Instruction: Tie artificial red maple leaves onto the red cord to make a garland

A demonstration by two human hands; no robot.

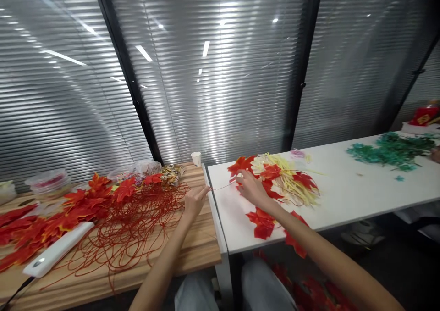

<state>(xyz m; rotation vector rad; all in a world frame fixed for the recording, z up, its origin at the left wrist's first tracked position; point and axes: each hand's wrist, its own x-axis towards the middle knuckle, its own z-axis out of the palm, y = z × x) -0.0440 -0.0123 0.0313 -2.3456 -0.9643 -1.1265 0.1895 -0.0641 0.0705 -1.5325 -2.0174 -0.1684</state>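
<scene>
At frame centre, a thin red wire stem point(223, 186) is pinched between the left hand point(195, 201) and the right hand point(252, 188), stretched above the white table point(343, 196) beside red maple leaves point(271, 178).

Paper cup point(195, 158), green foliage point(392, 150)
</scene>
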